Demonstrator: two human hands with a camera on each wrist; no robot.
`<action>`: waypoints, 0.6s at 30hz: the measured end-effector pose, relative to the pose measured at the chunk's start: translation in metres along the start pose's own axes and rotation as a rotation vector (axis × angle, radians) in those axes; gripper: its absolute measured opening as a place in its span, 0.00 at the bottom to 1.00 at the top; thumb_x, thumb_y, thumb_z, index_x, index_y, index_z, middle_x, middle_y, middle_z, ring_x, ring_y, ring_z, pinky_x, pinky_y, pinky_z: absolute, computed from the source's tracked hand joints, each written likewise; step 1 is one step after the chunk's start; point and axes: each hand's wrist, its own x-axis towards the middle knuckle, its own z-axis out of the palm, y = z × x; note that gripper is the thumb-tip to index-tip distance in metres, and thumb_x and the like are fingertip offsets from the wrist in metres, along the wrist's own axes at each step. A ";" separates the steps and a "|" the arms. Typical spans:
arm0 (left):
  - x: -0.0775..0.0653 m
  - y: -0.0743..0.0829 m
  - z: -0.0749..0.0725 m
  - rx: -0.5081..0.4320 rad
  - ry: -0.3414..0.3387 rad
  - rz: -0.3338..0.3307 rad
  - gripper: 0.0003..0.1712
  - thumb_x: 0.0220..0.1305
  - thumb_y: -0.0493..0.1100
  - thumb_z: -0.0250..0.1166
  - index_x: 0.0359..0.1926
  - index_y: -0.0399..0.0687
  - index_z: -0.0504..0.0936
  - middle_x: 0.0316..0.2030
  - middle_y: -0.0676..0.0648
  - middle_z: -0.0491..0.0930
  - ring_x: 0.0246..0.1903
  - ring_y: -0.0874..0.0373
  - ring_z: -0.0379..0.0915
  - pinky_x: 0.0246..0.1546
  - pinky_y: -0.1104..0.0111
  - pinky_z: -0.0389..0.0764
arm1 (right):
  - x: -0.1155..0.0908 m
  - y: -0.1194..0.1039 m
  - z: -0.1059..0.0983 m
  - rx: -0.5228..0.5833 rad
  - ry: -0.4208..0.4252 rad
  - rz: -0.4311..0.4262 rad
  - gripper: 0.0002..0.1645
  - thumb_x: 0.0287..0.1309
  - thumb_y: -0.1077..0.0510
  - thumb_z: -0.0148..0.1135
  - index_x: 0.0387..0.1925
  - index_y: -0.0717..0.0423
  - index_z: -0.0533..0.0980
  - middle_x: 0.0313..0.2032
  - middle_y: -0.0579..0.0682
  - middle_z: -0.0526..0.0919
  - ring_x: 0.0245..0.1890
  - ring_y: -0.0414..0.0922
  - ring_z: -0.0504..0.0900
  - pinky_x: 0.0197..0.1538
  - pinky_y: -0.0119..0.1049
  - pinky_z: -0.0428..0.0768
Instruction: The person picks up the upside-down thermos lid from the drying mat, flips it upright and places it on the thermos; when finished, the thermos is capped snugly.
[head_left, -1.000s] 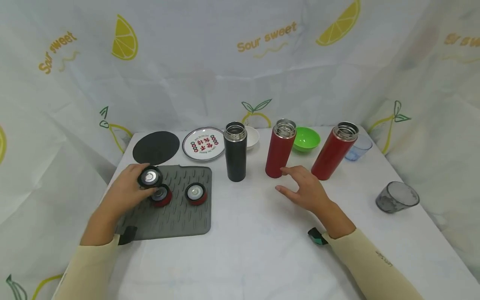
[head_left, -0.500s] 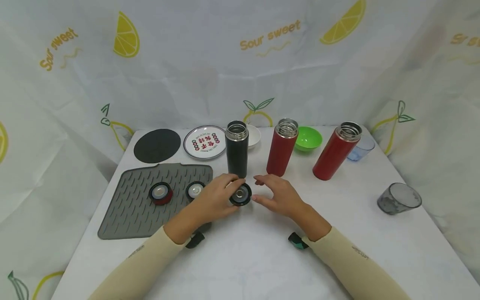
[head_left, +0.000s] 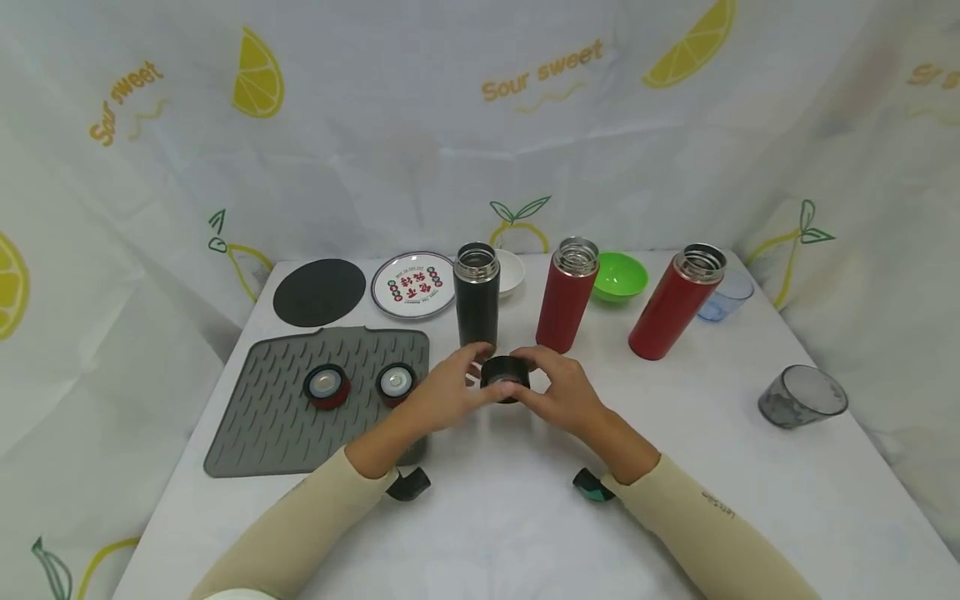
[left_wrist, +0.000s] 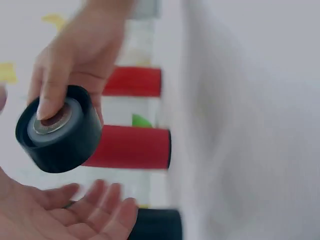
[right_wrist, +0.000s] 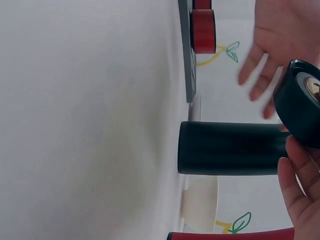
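My left hand (head_left: 447, 390), fingers relaxed, close beside my right hand (head_left: 567, 390), thumb and fingers in a grip.

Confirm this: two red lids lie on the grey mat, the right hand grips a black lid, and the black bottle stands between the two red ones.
Wrong on one point: the black bottle stands left of both red bottles, not between them, as the head view shows. The rest is right.
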 end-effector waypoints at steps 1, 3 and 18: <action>0.001 0.000 -0.001 -0.090 -0.019 -0.074 0.48 0.57 0.74 0.59 0.67 0.46 0.67 0.55 0.50 0.74 0.50 0.55 0.73 0.49 0.59 0.76 | 0.000 0.000 0.001 0.011 0.010 -0.025 0.27 0.47 0.61 0.77 0.50 0.58 0.76 0.42 0.48 0.83 0.41 0.42 0.81 0.47 0.41 0.81; 0.004 0.000 -0.003 -0.230 -0.060 -0.156 0.42 0.63 0.71 0.56 0.62 0.42 0.72 0.48 0.48 0.78 0.46 0.51 0.76 0.46 0.60 0.78 | 0.001 -0.001 0.002 0.032 0.032 -0.078 0.27 0.44 0.64 0.78 0.48 0.57 0.76 0.41 0.48 0.82 0.42 0.43 0.80 0.49 0.38 0.80; 0.011 0.034 -0.054 -0.092 0.398 0.196 0.39 0.53 0.55 0.74 0.62 0.44 0.73 0.49 0.49 0.78 0.47 0.56 0.74 0.51 0.57 0.74 | 0.025 0.015 0.013 0.077 0.190 0.037 0.40 0.41 0.62 0.81 0.57 0.57 0.70 0.50 0.51 0.77 0.49 0.49 0.77 0.49 0.43 0.78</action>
